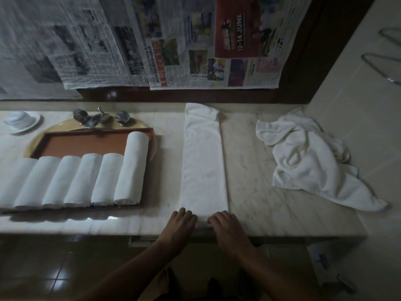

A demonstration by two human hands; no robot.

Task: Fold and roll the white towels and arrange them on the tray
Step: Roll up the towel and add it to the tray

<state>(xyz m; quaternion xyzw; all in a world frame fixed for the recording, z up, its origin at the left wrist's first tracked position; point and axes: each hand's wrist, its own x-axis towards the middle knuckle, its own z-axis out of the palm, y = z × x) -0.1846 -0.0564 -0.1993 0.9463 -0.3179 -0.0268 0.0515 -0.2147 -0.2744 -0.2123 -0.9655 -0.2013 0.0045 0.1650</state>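
Observation:
A white towel (202, 161) lies folded into a long narrow strip on the marble counter, running from the front edge to the back wall. My left hand (181, 222) and my right hand (223, 223) sit side by side on its near end, fingers curled over the towel's edge. To the left, a brown wooden tray (86, 143) rests over the sink and carries several rolled white towels (130, 168) in a row. A loose crumpled white towel (308, 159) lies at the right end of the counter.
Chrome taps (101, 118) stand behind the tray. A white dish (20, 121) sits at the far left. Newspaper sheets (165, 44) cover the mirror wall. A tiled side wall with a metal rail (382, 66) bounds the counter on the right.

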